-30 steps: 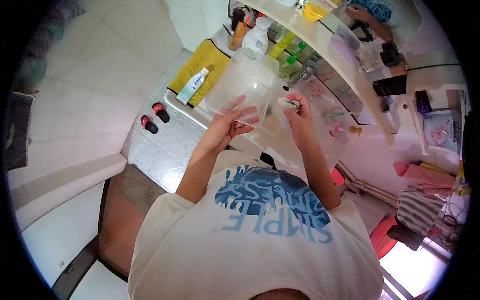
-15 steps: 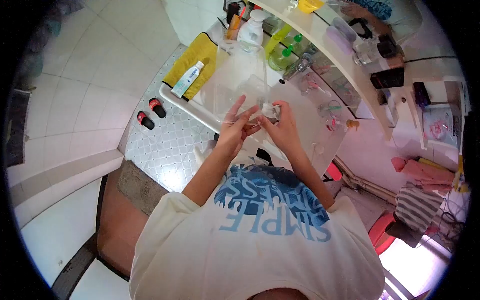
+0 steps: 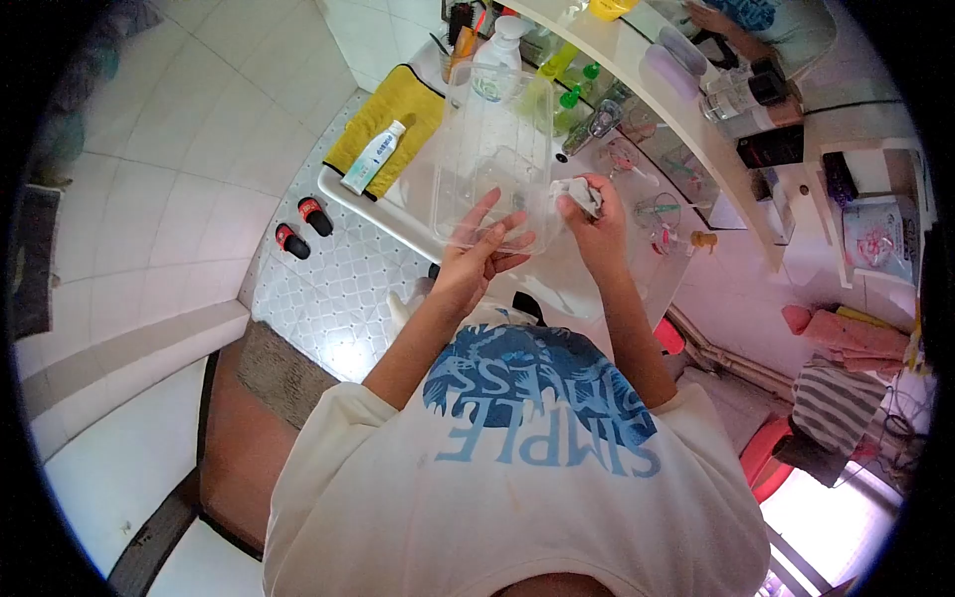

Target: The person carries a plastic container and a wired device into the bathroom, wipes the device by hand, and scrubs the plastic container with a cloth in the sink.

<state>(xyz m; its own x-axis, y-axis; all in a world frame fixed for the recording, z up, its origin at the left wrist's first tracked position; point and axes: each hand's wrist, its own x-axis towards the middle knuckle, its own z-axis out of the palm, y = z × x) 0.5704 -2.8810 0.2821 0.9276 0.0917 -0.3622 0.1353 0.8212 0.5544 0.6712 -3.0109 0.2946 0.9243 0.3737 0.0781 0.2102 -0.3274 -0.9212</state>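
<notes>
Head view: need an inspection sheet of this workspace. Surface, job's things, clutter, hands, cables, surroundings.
Surface: white counter, partly covered.
Job's things: clear plastic container at the left hand; crumpled whitish item in the right hand, material unclear.
Clutter: yellow towel with a tube lying on it; white pump bottle and green bottles beyond.
Hands: left against the container's near end, fingers spread, firmness of grip unclear; right closed on the crumpled item.
Cables: thin dark cables at far right, apart from the counter; nothing seen near the hands.
Surroundings: black-and-red slippers on the tiled floor; striped cloth at right.
</notes>
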